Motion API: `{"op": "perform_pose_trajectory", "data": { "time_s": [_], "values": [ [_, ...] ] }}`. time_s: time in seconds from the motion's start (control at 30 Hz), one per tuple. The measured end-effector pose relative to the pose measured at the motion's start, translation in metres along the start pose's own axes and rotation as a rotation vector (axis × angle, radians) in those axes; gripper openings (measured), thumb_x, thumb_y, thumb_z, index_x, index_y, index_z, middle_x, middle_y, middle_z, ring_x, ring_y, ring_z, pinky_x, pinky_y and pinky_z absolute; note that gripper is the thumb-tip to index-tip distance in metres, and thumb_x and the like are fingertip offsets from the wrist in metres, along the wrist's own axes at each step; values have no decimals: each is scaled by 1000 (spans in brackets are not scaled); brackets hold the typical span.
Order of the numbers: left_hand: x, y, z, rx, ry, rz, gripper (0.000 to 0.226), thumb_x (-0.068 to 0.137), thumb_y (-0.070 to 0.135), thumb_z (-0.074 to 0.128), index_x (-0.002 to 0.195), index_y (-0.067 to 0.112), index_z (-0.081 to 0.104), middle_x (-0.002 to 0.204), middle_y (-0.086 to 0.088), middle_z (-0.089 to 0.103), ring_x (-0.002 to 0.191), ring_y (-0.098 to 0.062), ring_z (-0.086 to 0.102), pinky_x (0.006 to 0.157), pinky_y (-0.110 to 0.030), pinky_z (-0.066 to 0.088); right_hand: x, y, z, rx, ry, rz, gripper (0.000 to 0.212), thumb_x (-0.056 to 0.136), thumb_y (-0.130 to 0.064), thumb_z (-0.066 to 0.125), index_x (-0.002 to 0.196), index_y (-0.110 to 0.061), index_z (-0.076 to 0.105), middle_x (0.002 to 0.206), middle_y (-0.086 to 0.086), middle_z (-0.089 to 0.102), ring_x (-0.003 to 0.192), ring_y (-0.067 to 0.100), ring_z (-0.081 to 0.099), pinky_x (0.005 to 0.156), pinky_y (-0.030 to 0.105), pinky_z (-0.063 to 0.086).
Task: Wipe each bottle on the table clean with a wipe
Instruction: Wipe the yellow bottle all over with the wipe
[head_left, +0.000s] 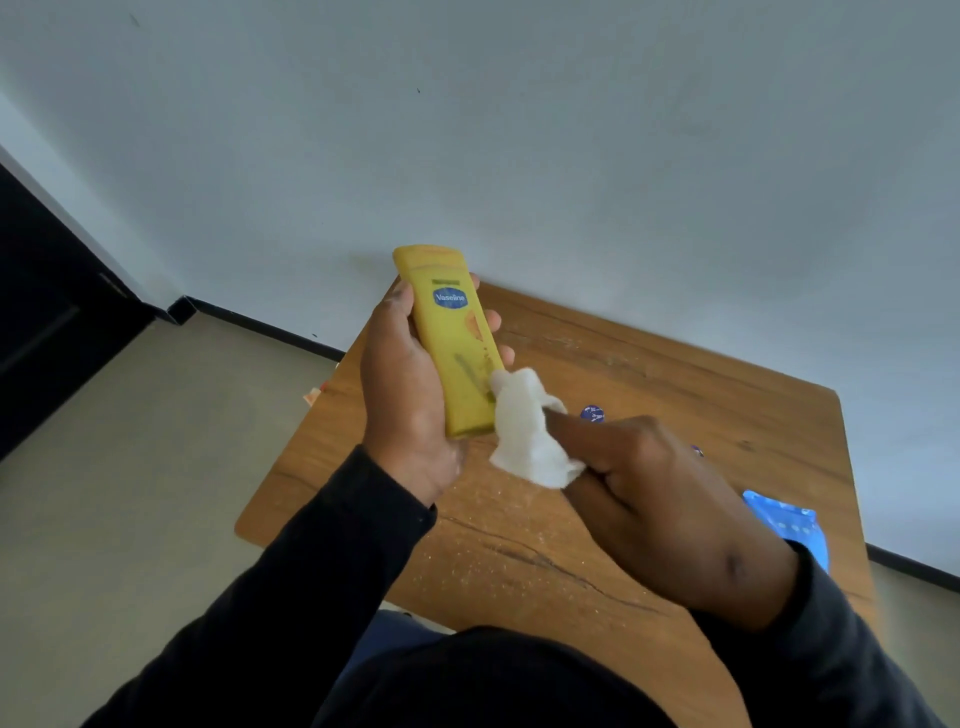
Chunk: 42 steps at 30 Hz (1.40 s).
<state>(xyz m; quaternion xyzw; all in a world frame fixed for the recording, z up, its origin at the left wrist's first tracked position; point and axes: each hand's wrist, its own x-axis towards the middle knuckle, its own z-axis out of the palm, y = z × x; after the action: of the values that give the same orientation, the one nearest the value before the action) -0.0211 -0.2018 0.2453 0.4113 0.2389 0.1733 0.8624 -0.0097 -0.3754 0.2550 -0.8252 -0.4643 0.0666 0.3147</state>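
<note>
My left hand (405, 384) grips a yellow Vaseline lotion bottle (452, 332), held up above the wooden table (675, 395) with its cap end pointing away from me. Dark smudges show on the bottle's lower front. My right hand (654, 493) holds a crumpled white wipe (524, 431), and the wipe's tip touches the bottle's lower right side. Just beyond my right hand, a small blue-topped item (593, 413) sits on the table, mostly hidden.
A blue wipe packet (789, 525) lies at the table's right edge, partly behind my right forearm. A white wall stands right behind the table. Pale floor lies to the left, with a dark door at the far left. Crumbs speckle the tabletop.
</note>
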Motion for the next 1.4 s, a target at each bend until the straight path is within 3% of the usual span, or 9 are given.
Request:
{"op": "perform_pose_trajectory", "data": {
  "time_s": [0.1,0.3,0.47,0.67,0.83,0.97,1.07,1.23,1.4],
  "values": [
    [-5,-3,1,-15,-10,-159,57,103,46,33,126,6,65,91,-12,64,67,-25,60,60,-36,51,3,-12,6,104,-50,-68,18,91,-15,42,86,-30,51,59,-9,43,49,15,42,47,39,37],
    [-6,-7,2,-43,94,-13,52,107,35,30,130,1,60,106,-11,69,77,-19,66,61,-32,56,9,1,5,-33,56,55,13,92,-18,44,86,-28,47,54,-4,43,45,21,40,45,46,38],
    [-6,-4,2,-110,182,-183,51,103,40,36,120,6,69,95,-13,70,66,-25,67,56,-36,59,5,-14,12,152,-8,-59,22,94,-10,45,96,-27,58,60,-12,44,50,17,43,48,38,37],
    [3,-9,-1,-309,232,-228,39,100,28,33,104,7,66,85,-12,67,59,-22,69,58,-32,58,6,7,15,-73,219,115,21,90,-18,47,83,-37,40,53,-9,41,43,12,38,42,31,29],
    [10,-5,-2,-358,207,-280,43,100,25,29,103,2,65,79,-14,67,60,-28,67,56,-32,57,-1,12,8,126,437,104,29,94,-19,45,75,-40,38,58,-4,43,43,11,33,40,30,27],
    [15,-4,-3,-430,182,-329,44,101,27,29,106,0,63,87,-16,65,64,-28,66,57,-34,58,-5,0,15,101,302,-11,16,89,-11,45,76,-17,52,62,-10,44,49,15,40,45,33,33],
    [14,-4,-3,-435,128,-413,41,100,26,31,102,-1,61,83,-16,64,63,-29,65,56,-34,58,-4,-8,27,22,153,-65,14,88,-15,43,89,-27,48,70,-11,41,56,21,39,47,42,39],
    [15,-6,-1,-467,145,-392,39,98,28,29,99,2,58,81,-13,60,64,-27,60,56,-32,56,-3,2,27,-92,238,29,15,86,-18,43,90,-31,46,67,-10,43,52,23,41,43,44,40],
    [18,-6,-5,-439,138,-420,40,99,31,30,109,4,58,88,-13,61,70,-27,62,58,-35,58,-1,-12,34,-90,149,-51,15,86,-19,45,97,-29,47,69,-6,51,54,22,44,43,37,38]
  ]
}}
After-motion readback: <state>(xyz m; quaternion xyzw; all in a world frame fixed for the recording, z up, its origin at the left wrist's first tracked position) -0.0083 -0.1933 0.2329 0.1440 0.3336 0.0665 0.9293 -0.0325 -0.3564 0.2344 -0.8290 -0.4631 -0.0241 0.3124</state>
